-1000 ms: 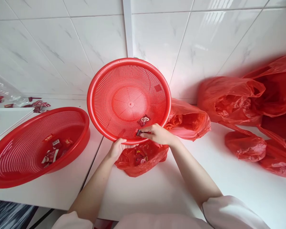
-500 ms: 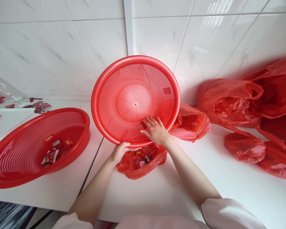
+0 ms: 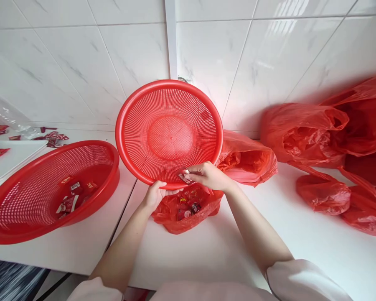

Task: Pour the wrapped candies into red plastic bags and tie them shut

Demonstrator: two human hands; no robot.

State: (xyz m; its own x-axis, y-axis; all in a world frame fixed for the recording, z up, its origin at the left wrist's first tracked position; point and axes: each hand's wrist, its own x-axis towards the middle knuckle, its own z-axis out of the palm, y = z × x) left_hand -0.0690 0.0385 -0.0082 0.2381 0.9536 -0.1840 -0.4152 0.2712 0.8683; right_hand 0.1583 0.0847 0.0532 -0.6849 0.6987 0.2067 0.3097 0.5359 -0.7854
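Note:
A round red perforated basket (image 3: 171, 133) is tilted up, its open side facing me. My left hand (image 3: 156, 195) grips its lower rim, thumb over the edge. Inside the lower right part of the basket, my right hand (image 3: 206, 175) pinches a small red wrapped packet (image 3: 186, 178). Directly below the rim, an open red plastic bag (image 3: 181, 225) on the table holds several small wrapped packets (image 3: 188, 208). To the left, a second red basket (image 3: 109, 184) has several packets (image 3: 70, 203) at its bottom.
Several red plastic bags (image 3: 307, 129) stand at the right, and another open one (image 3: 250, 161) lies behind my right hand. A white tray (image 3: 21, 154) and loose packets are at the far left. A tiled wall (image 3: 138, 50) rises behind.
My right hand has gone from spread fingers on the basket's inside to a pinch on a packet. The held basket has shifted slightly left.

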